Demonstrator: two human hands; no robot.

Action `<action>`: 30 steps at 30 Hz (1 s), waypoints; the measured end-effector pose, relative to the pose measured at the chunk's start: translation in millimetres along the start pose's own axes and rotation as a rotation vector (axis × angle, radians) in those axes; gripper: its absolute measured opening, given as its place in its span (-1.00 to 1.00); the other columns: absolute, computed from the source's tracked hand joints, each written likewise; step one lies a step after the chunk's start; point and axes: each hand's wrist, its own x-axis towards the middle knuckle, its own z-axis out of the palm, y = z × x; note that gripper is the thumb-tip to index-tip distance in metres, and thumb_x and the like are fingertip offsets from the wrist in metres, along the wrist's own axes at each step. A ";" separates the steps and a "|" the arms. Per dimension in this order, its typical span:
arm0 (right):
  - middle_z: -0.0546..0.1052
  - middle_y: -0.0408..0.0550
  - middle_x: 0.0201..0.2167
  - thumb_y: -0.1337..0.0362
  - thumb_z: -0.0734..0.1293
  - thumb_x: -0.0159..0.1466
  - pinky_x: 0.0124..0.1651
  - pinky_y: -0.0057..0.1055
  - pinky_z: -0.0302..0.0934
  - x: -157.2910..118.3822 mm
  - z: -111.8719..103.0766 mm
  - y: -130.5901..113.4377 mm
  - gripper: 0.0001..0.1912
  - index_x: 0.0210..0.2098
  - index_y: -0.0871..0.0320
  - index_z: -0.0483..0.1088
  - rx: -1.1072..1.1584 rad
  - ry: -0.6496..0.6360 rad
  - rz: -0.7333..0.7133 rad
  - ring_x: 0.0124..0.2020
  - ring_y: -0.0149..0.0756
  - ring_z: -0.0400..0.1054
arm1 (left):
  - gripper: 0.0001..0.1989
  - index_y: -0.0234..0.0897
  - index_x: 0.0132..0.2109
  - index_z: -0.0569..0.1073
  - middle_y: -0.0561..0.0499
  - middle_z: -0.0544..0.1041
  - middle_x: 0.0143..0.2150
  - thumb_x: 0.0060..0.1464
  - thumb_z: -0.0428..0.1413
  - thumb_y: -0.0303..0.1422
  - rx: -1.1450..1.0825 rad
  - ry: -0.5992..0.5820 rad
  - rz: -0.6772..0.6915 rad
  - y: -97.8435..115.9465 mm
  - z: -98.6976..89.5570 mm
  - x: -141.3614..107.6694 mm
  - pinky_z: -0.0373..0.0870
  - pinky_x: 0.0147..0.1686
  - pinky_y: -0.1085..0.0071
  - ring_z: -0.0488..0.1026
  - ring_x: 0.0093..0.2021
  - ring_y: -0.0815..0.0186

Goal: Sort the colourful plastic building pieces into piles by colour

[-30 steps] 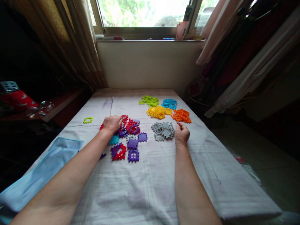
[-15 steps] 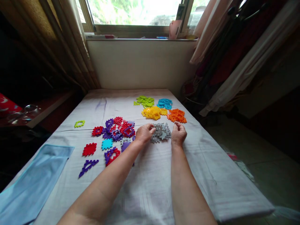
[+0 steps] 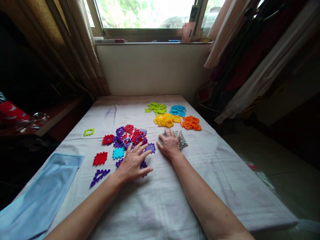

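Note:
My left hand (image 3: 133, 162) is spread over the near part of a mixed heap of red and purple notched plastic tiles (image 3: 128, 137), hiding some of them. My right hand (image 3: 170, 144) lies with fingers spread on the pile of grey tiles (image 3: 183, 141), covering most of it. Between the two hands sits a lilac square tile (image 3: 150, 148). Left of my left hand are a light blue square tile (image 3: 118, 153), a solid red square tile (image 3: 100, 158) and a purple triangular tile (image 3: 99, 177).
Behind my right hand lie piles of yellow (image 3: 165, 120), orange (image 3: 191, 123), blue (image 3: 177, 110) and lime green (image 3: 156, 108) tiles. One lime green tile frame (image 3: 89, 132) sits far left. A light blue cloth (image 3: 47, 186) covers the table's left edge.
My left hand has left the grey pile and moved left and nearer, over the red and purple tiles, its fingers opening. My right hand has shifted left onto the grey tiles and spread.

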 end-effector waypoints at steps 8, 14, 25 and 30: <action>0.37 0.12 0.25 0.18 0.19 0.32 0.18 0.25 -0.04 3.2 2.0 17.8 -0.67 -0.02 0.00 0.51 -0.064 0.067 0.154 0.22 0.10 0.15 | -0.49 -0.02 0.22 0.43 -0.15 0.30 0.37 0.17 0.07 0.00 0.076 -0.024 -0.058 -13.0 6.1 -5.3 -0.23 0.35 -0.27 0.16 0.38 -0.07; 0.36 0.14 0.25 0.14 0.22 0.31 0.18 0.18 0.01 2.1 0.9 33.3 -0.63 0.05 0.00 0.49 -0.105 0.062 0.310 0.22 0.08 0.15 | -0.59 -0.07 0.13 0.49 -0.13 0.43 0.27 0.21 0.05 -0.08 0.104 0.101 -0.041 -26.0 8.0 5.1 -0.19 0.35 -0.26 0.28 0.32 -0.02; 0.30 0.21 0.30 0.18 0.22 0.30 0.25 0.33 -0.16 -5.4 0.9 48.0 -0.62 0.01 0.08 0.53 -0.133 0.141 0.394 0.34 0.16 0.02 | -0.60 -0.14 0.08 0.52 -0.13 0.53 0.17 0.24 0.03 -0.08 0.187 0.271 -0.114 -61.2 -17.4 -9.8 -0.05 0.35 -0.16 0.37 0.24 0.01; 0.21 0.22 0.36 0.02 0.27 0.31 0.33 0.22 -0.24 -9.0 5.9 14.3 -0.48 0.18 0.08 0.41 -0.049 0.179 0.034 0.39 0.13 -0.05 | -0.35 -0.18 0.29 0.33 -0.23 0.31 0.35 0.18 0.00 0.07 0.225 0.286 -0.410 -66.6 -19.6 -70.9 -0.14 0.35 -0.23 0.21 0.35 -0.08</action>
